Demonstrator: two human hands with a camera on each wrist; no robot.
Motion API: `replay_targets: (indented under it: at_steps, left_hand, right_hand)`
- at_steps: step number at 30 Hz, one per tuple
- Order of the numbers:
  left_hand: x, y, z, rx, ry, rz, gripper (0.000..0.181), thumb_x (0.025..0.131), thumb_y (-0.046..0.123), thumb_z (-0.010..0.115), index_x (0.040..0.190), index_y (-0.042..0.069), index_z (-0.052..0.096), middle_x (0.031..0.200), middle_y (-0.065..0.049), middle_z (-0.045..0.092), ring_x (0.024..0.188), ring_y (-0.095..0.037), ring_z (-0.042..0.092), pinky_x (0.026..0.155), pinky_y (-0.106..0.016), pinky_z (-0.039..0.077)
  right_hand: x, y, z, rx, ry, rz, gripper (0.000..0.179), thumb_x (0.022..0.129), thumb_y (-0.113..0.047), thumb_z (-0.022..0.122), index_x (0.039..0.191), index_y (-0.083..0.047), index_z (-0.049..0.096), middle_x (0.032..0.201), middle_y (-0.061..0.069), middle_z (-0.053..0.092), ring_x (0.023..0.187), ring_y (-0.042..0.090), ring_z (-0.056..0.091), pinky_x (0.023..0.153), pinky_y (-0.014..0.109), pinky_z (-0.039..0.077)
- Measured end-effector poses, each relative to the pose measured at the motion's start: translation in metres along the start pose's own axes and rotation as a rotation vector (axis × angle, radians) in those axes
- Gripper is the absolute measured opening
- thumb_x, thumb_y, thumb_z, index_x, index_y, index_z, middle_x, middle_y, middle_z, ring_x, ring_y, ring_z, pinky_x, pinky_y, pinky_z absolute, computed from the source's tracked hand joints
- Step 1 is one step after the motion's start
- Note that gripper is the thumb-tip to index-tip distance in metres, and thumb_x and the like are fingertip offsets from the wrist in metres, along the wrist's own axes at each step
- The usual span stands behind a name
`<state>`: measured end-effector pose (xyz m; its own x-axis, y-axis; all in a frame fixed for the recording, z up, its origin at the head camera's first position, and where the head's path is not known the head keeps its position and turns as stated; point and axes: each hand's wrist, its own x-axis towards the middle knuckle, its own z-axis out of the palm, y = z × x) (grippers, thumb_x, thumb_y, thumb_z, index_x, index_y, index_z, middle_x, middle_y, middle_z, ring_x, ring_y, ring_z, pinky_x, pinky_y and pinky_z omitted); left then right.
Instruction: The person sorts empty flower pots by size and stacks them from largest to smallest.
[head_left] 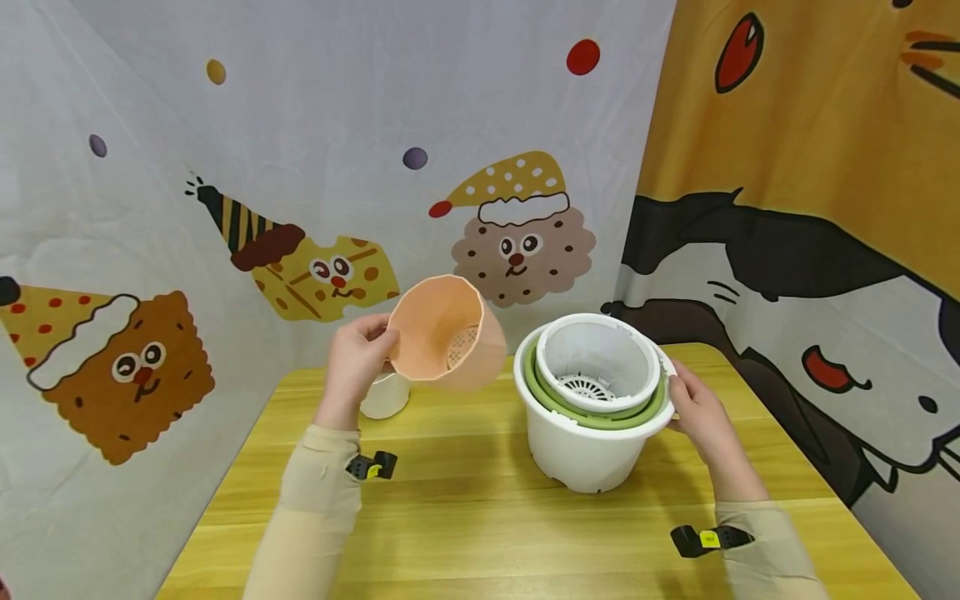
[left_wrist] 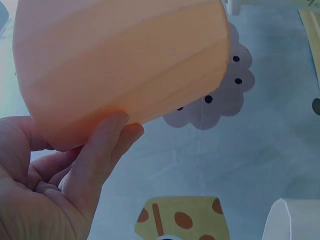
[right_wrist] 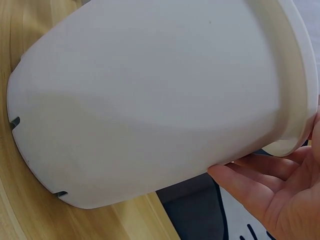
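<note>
My left hand (head_left: 360,360) pinches the rim of a peach-coloured plastic flowerpot (head_left: 491,346), which is tilted in the air above the table with its mouth facing me. Holes show in its base. In the left wrist view the thumb and fingers clasp the edge of the same flowerpot (left_wrist: 125,65). My right hand (head_left: 699,408) grips the rim of a large white flowerpot (head_left: 588,454) standing on the table. Nested inside that one are a green flowerpot (head_left: 536,387) and a smaller white flowerpot (head_left: 592,346) with a slotted base. The right wrist view shows the large pot's outer wall (right_wrist: 150,100).
A small white pot (head_left: 386,398) stands on the wooden table (head_left: 450,517), partly behind the left hand and the peach pot. Behind the table hangs a cloth printed with cartoon figures (head_left: 315,108), and another one at the right (head_left: 840,150).
</note>
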<state>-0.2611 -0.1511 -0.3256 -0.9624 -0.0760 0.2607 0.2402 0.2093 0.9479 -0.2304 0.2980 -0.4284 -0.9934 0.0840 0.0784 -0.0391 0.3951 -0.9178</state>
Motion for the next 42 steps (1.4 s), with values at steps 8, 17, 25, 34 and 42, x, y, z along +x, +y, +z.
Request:
replay_targets:
  at_steps: [8, 17, 25, 34, 42]
  left_hand:
    - [0.002, 0.004, 0.011, -0.037, 0.008, 0.039, 0.03, 0.095, 0.006, 0.056, 0.12, -0.003, 0.068, 0.101, -0.027, 0.07, 0.067, -0.022, 0.071, 0.058, -0.032, 0.06]
    - [0.005, 0.013, 0.028, -0.126, 0.022, 0.07, 0.028, 0.093, 0.002, 0.056, 0.116, -0.004, 0.07, 0.097, -0.028, 0.069, 0.067, -0.023, 0.071, 0.057, -0.035, 0.06]
    - [0.011, 0.022, 0.043, -0.139, -0.005, 0.099, 0.028, 0.091, 0.002, 0.056, 0.115, -0.002, 0.071, 0.096, -0.025, 0.07, 0.073, -0.034, 0.071, 0.058, -0.036, 0.061]
    - [0.017, 0.035, 0.061, -0.126, -0.01, 0.125, 0.028, 0.09, 0.004, 0.057, 0.113, -0.001, 0.073, 0.094, -0.02, 0.072, 0.07, -0.024, 0.071, 0.058, -0.035, 0.061]
    - [0.016, 0.043, 0.082, -0.186, 0.019, 0.148, 0.027, 0.089, 0.0, 0.057, 0.111, -0.002, 0.073, 0.09, -0.021, 0.07, 0.068, -0.023, 0.069, 0.056, -0.034, 0.06]
  right_hand:
    - [0.002, 0.002, 0.0, -0.005, 0.001, 0.023, 0.063, 0.107, -0.041, 0.026, 0.158, -0.006, 0.018, 0.157, 0.028, 0.023, 0.127, 0.042, 0.043, 0.081, 0.037, 0.059]
    - [0.002, 0.002, 0.001, 0.0, 0.0, 0.016, 0.061, 0.107, -0.04, 0.026, 0.158, -0.007, 0.019, 0.157, 0.027, 0.024, 0.127, 0.042, 0.043, 0.079, 0.035, 0.059]
    - [0.0, 0.002, 0.002, -0.003, 0.009, 0.001, 0.061, 0.107, -0.039, 0.026, 0.158, -0.007, 0.02, 0.156, 0.027, 0.026, 0.126, 0.04, 0.044, 0.078, 0.032, 0.058]
    - [0.0, 0.002, 0.001, -0.01, 0.011, 0.0, 0.061, 0.107, -0.04, 0.026, 0.158, -0.007, 0.02, 0.156, 0.026, 0.027, 0.124, 0.039, 0.045, 0.076, 0.03, 0.058]
    - [0.002, 0.004, 0.001, -0.007, 0.005, 0.003, 0.06, 0.107, -0.038, 0.025, 0.158, -0.007, 0.02, 0.156, 0.028, 0.027, 0.122, 0.038, 0.047, 0.076, 0.03, 0.058]
